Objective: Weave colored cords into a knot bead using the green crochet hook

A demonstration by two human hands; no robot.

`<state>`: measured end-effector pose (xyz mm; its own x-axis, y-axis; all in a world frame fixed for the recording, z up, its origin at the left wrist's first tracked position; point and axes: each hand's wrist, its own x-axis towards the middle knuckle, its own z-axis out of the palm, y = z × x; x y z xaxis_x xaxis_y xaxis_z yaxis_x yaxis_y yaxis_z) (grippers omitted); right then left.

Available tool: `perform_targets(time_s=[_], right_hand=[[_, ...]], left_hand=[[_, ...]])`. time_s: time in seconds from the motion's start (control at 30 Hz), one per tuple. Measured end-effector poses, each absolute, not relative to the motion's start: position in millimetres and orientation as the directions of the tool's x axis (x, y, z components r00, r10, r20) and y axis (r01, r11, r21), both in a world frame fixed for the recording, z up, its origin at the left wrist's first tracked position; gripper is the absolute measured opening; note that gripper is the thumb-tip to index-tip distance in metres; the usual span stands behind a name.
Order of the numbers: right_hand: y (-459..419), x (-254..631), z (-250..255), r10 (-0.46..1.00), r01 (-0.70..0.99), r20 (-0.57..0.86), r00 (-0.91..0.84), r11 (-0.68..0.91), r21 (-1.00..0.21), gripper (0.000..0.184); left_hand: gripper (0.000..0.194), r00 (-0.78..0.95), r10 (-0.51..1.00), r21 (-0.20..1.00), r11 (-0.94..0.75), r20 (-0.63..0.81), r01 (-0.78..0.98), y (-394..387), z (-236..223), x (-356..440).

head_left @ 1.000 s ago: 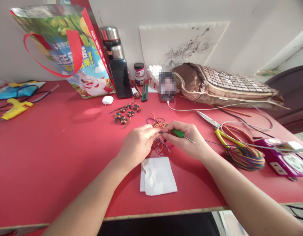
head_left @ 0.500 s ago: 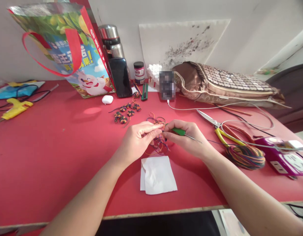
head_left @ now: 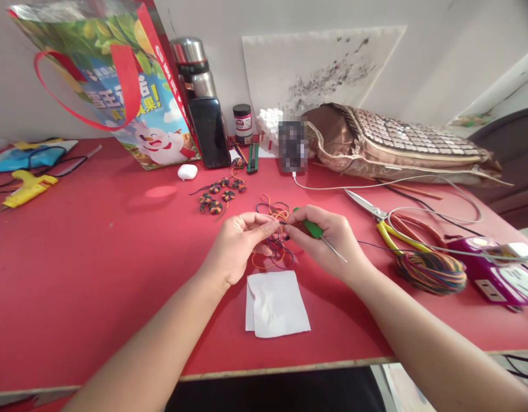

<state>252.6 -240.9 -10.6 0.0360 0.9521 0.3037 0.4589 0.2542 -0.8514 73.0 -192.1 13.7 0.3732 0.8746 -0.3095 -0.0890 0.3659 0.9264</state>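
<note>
My left hand [head_left: 238, 243] is closed in a pinch on a thin dark cord above the red table [head_left: 118, 297]. Close beside it, my right hand [head_left: 336, 240] pinches the same cord between thumb and forefinger. Tucked in my right palm is a green-handled awl or hook [head_left: 314, 229], its metal shaft pointing down and right; the exact tip is too small to tell. Loose multicoloured cords [head_left: 283, 254] lie tangled under and behind my fingers. One strand runs right toward a coiled hank of cord [head_left: 431, 273]. Several small knotted cord pieces [head_left: 215, 207] lie farther back.
A folded white tissue [head_left: 278, 306] lies in front of my hands. To the right are scissors [head_left: 375, 213] and a purple power socket [head_left: 499, 272]. Behind stand a phone [head_left: 209, 134], a jar [head_left: 242, 123], a bag [head_left: 152, 114] and a quilted bag [head_left: 409, 143]. Left lies a yellow glue gun [head_left: 30, 187].
My hands have drawn slightly apart, showing a short length of cord between the fingertips. The green-handled tool has tilted more steeply downward. The camera view has shifted slightly.
</note>
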Motion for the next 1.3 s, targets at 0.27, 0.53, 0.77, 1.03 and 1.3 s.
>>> perform_targets(time_s=[0.27,0.53,0.77,1.03,1.3], right_hand=[[-244,254,-7,0.819,0.663,0.544,-0.183,0.511,-0.547,0.012],[-247,254,-6,0.781,0.688,0.591,-0.202,0.543,-0.482,0.014],[-247,254,-1,0.817,0.585,0.563,-0.125,0.519,-0.623,0.012],[-247,255,4,0.806,0.586,0.576,-0.132,0.532,-0.611,0.019],[-248,251,-3,0.828,0.576,0.546,-0.126,0.509,-0.639,0.018]], left_hand=[[0.03,0.445,0.809,0.875,0.473,-0.385,-0.103,-188,10,70],[0.027,0.55,0.714,0.798,0.588,-0.434,-0.133,-186,13,69],[0.022,0.539,0.685,0.711,0.672,-0.49,-0.207,-186,14,71],[0.02,0.544,0.677,0.613,0.717,-0.496,-0.332,-185,19,71],[0.018,0.515,0.749,0.674,0.635,-0.416,-0.379,-186,15,70]])
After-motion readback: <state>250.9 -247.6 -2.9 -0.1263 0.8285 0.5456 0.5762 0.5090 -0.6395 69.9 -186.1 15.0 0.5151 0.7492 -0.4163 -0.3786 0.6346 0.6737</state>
